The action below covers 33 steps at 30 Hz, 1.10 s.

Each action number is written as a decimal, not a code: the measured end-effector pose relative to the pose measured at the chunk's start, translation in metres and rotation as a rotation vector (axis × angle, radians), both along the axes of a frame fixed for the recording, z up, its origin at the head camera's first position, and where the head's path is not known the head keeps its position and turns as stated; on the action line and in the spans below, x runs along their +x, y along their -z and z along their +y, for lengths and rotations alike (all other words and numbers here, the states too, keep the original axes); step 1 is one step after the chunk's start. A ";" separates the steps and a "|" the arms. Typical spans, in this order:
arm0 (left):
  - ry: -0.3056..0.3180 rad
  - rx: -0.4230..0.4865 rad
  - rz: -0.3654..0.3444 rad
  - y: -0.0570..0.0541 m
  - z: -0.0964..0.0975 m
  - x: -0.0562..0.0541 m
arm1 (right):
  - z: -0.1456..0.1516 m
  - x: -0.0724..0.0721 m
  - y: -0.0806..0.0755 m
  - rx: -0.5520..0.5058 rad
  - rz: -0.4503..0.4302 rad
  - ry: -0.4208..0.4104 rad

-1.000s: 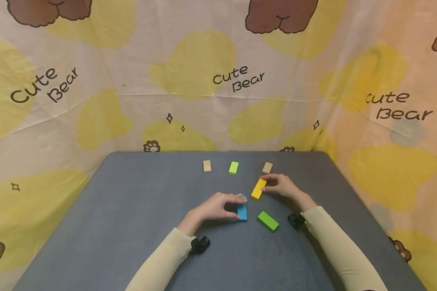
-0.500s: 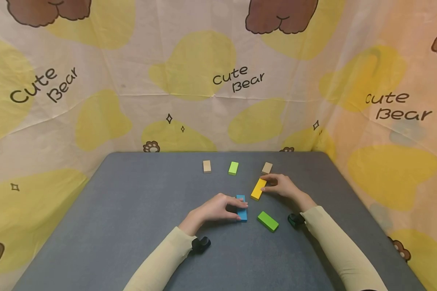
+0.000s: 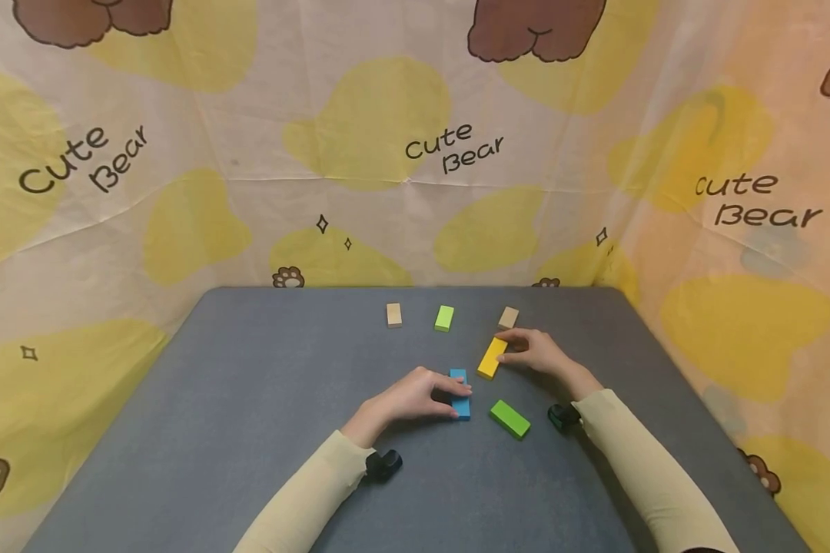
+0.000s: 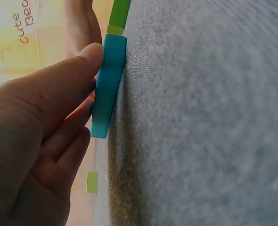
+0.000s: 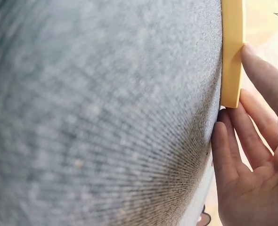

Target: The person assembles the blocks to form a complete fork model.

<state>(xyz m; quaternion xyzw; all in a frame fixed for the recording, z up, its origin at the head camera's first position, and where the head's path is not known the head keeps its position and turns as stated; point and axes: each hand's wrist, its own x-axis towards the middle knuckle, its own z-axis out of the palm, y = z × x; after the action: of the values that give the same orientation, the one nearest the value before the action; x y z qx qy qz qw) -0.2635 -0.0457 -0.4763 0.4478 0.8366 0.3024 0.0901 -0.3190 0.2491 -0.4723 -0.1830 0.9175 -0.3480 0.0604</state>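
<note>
"Hands first: holding anything?"

"Your left hand [image 3: 418, 393], half-curled, pinches the blue block [image 3: 463, 405] on the table [image 3: 304, 346]; your right hand [image 3: 542, 358], likewise, pinches the yellow block [image 3: 491, 359] just beyond, rightward."

"And how far along are you?"

"Early, I'd judge. You have two blocks held, nothing stacked. No hand on the rest: green block [image 3: 509, 419] nearest you; light-green block [image 3: 444, 317], left tan block [image 3: 394, 315], right tan block [image 3: 508, 317] in a far row."

Narrow free lane (blue block [image 3: 462, 405] left, green block [image 3: 509, 419] right)
</note>
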 end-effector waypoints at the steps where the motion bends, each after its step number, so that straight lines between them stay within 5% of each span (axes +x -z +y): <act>1: -0.003 0.000 0.004 0.000 0.000 0.000 | 0.000 -0.001 0.000 0.002 0.001 -0.003; 18: -0.003 -0.006 -0.002 -0.001 0.000 0.004 | 0.009 -0.007 0.003 -0.073 -0.040 -0.132; 33: -0.006 -0.012 -0.017 -0.002 0.002 0.002 | 0.012 -0.016 0.002 -0.087 -0.095 -0.161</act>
<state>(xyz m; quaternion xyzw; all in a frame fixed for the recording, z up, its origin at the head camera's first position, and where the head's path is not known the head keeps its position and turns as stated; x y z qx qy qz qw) -0.2611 -0.0440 -0.4746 0.4424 0.8388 0.3016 0.0990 -0.3352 0.2610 -0.4738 -0.2419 0.8798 -0.3900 0.1236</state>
